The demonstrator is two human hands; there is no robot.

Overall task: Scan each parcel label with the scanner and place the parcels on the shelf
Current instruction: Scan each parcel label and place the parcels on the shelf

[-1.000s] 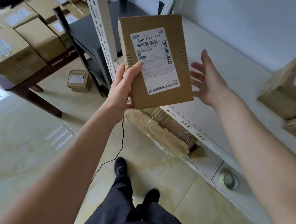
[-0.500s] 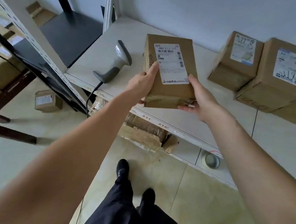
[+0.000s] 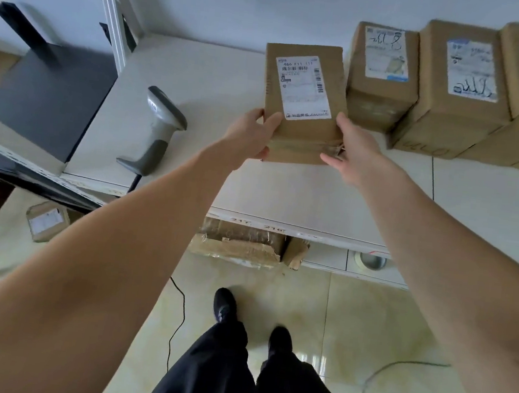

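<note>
A plain pale wall [image 3: 272, 2] is seen behind a wide white shelf board [image 3: 284, 192], which fills the middle of the view at waist height. Glossy cream floor tiles [image 3: 382, 321] lie below, where dark trousers and black shoes are seen. A dark grey shelf board [image 3: 47, 100] adjoins on the left. Three brown cardboard parcels with white labels [image 3: 455, 89] are lined up at the back right of the white shelf, the farthest one blurred. A flat brown cardboard parcel with a white barcode label [image 3: 303, 101] is held at the shelf just left of that row; whether it rests on the board cannot be told. Its near end is gripped by the left hand [image 3: 252, 134], thumb on top, and by the right hand [image 3: 349, 151], fingers curled at the edge. A grey and white handheld scanner [image 3: 159, 131] lies on the shelf to the left, well apart from the hands.
</note>
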